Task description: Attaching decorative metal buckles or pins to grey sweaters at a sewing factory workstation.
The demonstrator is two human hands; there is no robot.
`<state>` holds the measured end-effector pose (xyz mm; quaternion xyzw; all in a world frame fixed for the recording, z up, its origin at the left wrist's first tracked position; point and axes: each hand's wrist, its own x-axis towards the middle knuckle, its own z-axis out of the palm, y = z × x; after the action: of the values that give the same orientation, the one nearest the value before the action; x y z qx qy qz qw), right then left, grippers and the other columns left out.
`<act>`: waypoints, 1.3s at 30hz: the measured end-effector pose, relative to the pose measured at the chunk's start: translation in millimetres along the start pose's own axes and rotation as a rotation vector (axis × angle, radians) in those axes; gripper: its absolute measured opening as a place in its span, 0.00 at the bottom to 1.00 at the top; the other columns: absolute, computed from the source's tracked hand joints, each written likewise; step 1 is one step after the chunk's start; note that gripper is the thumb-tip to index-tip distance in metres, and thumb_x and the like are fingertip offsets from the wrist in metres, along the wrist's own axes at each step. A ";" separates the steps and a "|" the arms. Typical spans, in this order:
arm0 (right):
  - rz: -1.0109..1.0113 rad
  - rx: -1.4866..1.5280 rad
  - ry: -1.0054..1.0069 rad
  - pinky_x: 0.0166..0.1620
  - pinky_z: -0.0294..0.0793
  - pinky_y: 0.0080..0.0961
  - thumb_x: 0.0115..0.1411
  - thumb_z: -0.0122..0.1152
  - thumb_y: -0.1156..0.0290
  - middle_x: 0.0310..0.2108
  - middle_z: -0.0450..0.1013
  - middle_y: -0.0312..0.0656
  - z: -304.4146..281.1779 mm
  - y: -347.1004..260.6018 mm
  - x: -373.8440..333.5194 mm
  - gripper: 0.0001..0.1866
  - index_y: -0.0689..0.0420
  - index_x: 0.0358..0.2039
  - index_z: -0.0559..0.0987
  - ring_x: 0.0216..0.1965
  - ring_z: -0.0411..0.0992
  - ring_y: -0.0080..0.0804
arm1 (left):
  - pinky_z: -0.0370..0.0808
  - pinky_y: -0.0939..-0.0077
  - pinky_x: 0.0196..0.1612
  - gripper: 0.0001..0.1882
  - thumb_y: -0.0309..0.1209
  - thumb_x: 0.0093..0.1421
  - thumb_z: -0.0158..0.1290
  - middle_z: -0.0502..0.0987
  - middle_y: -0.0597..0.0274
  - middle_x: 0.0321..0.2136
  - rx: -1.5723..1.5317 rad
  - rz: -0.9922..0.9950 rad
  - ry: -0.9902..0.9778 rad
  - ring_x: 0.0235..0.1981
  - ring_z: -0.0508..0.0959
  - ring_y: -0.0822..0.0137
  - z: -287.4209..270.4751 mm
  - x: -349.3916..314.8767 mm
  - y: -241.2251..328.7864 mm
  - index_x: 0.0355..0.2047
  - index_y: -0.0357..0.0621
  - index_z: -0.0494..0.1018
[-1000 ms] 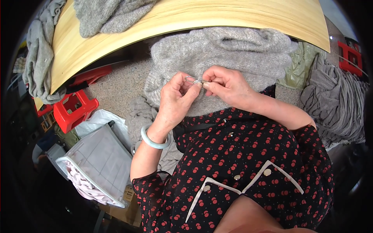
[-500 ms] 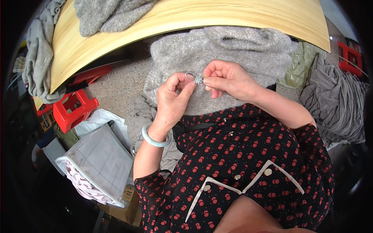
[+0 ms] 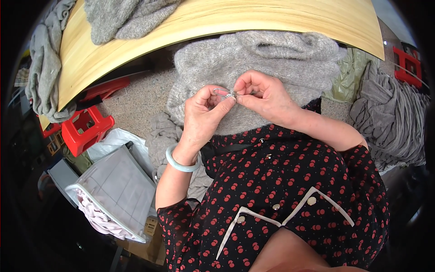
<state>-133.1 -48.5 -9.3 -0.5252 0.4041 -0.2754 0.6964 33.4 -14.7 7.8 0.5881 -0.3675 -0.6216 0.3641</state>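
Between the thumb and fingers of my left hand (image 3: 202,113) is pinched a small sparkly rhinestone ornament (image 3: 230,96). A thin silvery wire loop (image 3: 220,92), like a large pin, sticks out beside it to the left. My right hand (image 3: 268,100) is closed in a pinch right against the ornament's right side; whatever sits between its fingertips is too small to make out. Under both hands a fuzzy grey knitted sweater (image 3: 263,59) lies across my lap, reaching up to the table edge.
A pale wooden table (image 3: 272,16) curves across the top, with grey knits (image 3: 131,18) on it. Red stools (image 3: 86,129) stand at left and right. Beside my left arm is a plastic bin (image 3: 120,181) holding pale cloth. Heaped grey knitwear (image 3: 389,118) lies at right.
The wire loop and ornament have turned slightly and shifted a little lower and left. My left thumb now covers more of the ornament, and my right fingertips have shifted slightly left.
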 end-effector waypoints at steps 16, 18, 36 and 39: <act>-0.328 -0.590 -0.242 0.28 0.69 0.25 0.54 0.52 0.72 0.23 0.72 0.43 -23.8 -16.4 20.3 0.06 0.61 0.28 0.73 0.25 0.72 0.31 | 0.66 0.90 0.26 0.12 0.20 0.49 0.56 0.70 0.72 0.22 0.072 0.072 0.014 0.23 0.67 0.84 -1.3 -1.2 -9.7 0.33 0.39 0.67; -0.250 -0.556 -0.259 0.27 0.69 0.24 0.55 0.52 0.72 0.22 0.71 0.42 -22.2 -20.6 19.7 0.06 0.61 0.28 0.72 0.23 0.72 0.30 | 0.66 0.89 0.25 0.13 0.21 0.47 0.58 0.69 0.72 0.21 0.147 0.086 0.018 0.22 0.67 0.83 -2.2 -1.7 -9.5 0.33 0.39 0.68; 0.006 -0.175 -0.125 0.22 0.68 0.19 0.57 0.49 0.71 0.19 0.69 0.37 -8.6 -12.8 9.2 0.06 0.61 0.28 0.70 0.19 0.71 0.21 | 0.71 0.78 0.27 0.18 0.22 0.44 0.59 0.73 0.57 0.25 0.755 0.643 0.208 0.23 0.73 0.66 6.9 -8.7 -14.4 0.37 0.38 0.70; 0.025 -0.165 -0.131 0.22 0.69 0.18 0.57 0.49 0.71 0.19 0.70 0.37 -9.7 -12.5 8.9 0.06 0.61 0.28 0.71 0.19 0.71 0.20 | 0.71 0.79 0.27 0.15 0.21 0.45 0.58 0.75 0.57 0.27 0.703 0.687 0.197 0.23 0.74 0.68 7.0 -7.9 -20.4 0.36 0.38 0.72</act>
<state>-136.2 -64.3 -0.9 -0.5925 0.3854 -0.1977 0.6792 26.3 2.0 -6.3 0.5760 -0.6911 -0.2460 0.3607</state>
